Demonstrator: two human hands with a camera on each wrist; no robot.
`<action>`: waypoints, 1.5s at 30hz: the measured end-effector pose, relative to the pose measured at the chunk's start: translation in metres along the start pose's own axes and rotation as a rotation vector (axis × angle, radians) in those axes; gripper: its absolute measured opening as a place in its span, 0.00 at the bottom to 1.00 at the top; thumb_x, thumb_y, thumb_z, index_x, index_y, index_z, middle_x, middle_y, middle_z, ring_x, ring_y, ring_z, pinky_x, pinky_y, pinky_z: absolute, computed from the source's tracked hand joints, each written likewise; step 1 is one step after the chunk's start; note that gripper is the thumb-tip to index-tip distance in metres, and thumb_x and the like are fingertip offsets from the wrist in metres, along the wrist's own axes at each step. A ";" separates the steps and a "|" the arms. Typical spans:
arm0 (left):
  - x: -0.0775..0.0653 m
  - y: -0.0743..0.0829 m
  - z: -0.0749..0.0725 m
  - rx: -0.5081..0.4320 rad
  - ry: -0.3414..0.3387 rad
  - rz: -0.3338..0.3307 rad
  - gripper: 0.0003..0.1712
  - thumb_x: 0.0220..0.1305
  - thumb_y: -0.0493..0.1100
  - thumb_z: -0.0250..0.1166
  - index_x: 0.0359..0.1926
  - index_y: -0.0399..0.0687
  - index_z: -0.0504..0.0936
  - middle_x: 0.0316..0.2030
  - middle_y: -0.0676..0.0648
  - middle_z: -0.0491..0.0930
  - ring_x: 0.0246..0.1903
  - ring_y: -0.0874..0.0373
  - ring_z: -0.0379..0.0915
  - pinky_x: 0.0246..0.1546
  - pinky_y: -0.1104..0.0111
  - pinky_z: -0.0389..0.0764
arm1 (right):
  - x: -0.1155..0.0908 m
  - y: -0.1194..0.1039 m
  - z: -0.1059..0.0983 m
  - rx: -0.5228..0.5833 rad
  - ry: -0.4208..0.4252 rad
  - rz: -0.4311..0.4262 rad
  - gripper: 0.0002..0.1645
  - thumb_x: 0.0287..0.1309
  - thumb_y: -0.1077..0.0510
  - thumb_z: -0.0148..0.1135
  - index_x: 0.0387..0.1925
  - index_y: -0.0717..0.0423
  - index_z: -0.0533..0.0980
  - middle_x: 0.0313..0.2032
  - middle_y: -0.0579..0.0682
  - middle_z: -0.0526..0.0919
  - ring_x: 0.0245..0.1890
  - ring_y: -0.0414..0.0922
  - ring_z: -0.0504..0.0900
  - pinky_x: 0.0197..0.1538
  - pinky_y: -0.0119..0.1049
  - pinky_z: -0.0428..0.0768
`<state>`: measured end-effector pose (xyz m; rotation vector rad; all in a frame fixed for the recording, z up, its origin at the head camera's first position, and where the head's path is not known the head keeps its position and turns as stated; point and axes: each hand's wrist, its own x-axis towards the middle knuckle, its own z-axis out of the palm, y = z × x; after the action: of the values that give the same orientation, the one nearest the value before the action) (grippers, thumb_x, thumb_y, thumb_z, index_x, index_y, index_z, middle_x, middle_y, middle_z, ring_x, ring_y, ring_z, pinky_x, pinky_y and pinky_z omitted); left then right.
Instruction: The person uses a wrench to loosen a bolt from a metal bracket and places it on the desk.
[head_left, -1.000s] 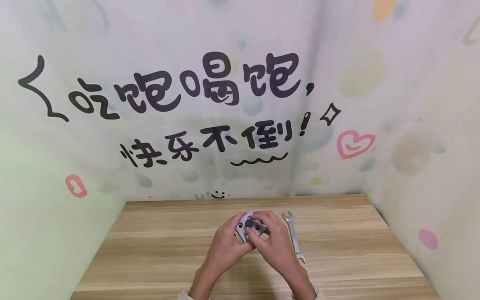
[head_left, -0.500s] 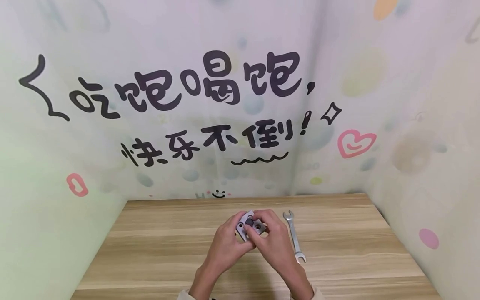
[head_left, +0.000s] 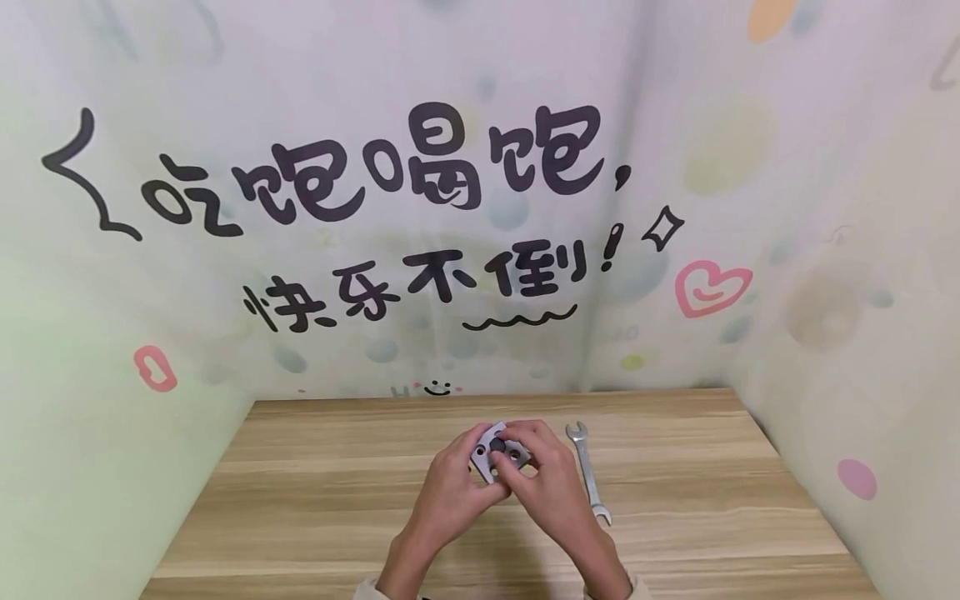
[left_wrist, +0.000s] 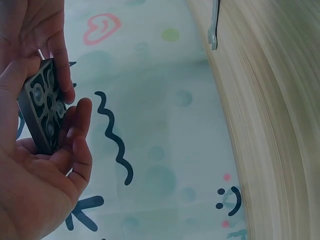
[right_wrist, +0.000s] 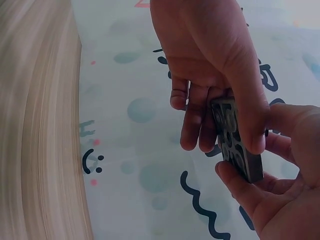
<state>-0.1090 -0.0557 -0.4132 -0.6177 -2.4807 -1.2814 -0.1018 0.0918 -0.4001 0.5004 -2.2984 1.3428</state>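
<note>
In the head view my left hand [head_left: 453, 479] holds a square grey metal plate [head_left: 482, 463] by its edges, above the table. A dark hex bolt head [head_left: 498, 443] sits at the plate's middle, with round holes around it. The thumb and index finger of my right hand [head_left: 553, 477] pinch that bolt head. In the left wrist view the plate's underside [left_wrist: 47, 107] shows round recesses and ribs. From the right wrist the plate [right_wrist: 235, 137] appears edge-on, tilted, between both hands. The bolt's shank is hidden.
A double open-ended wrench [head_left: 588, 475] lies on the wood-grain table [head_left: 315, 500], just right of my right hand. Behind the table's far edge stands a wall [head_left: 420, 350] with printed lettering and drawings; side walls flank it.
The right thumb and fingers have shifted slightly around the bolt head. The left hand and the plate stay in nearly the same place; the wrench has not moved.
</note>
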 end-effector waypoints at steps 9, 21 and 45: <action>0.000 0.001 -0.001 0.010 0.003 0.001 0.32 0.43 0.49 0.69 0.53 0.56 0.70 0.42 0.57 0.74 0.37 0.65 0.71 0.36 0.65 0.75 | 0.000 0.000 0.000 0.001 -0.001 -0.020 0.11 0.50 0.57 0.64 0.39 0.47 0.79 0.42 0.43 0.75 0.42 0.37 0.76 0.34 0.28 0.77; -0.001 0.003 -0.003 0.009 -0.008 -0.014 0.33 0.44 0.50 0.69 0.54 0.56 0.70 0.42 0.58 0.74 0.36 0.66 0.71 0.35 0.71 0.74 | 0.001 -0.001 -0.002 0.025 -0.033 -0.027 0.15 0.51 0.56 0.63 0.43 0.48 0.78 0.44 0.43 0.75 0.44 0.39 0.76 0.36 0.29 0.78; 0.000 0.004 -0.002 0.058 -0.002 -0.009 0.35 0.43 0.52 0.69 0.55 0.53 0.70 0.46 0.56 0.74 0.42 0.64 0.71 0.40 0.67 0.75 | 0.002 -0.001 0.005 0.000 0.112 -0.065 0.11 0.43 0.57 0.70 0.32 0.47 0.77 0.38 0.42 0.78 0.38 0.37 0.77 0.31 0.29 0.78</action>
<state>-0.1067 -0.0558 -0.4094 -0.5948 -2.5147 -1.2079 -0.1035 0.0864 -0.4007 0.4830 -2.1730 1.3065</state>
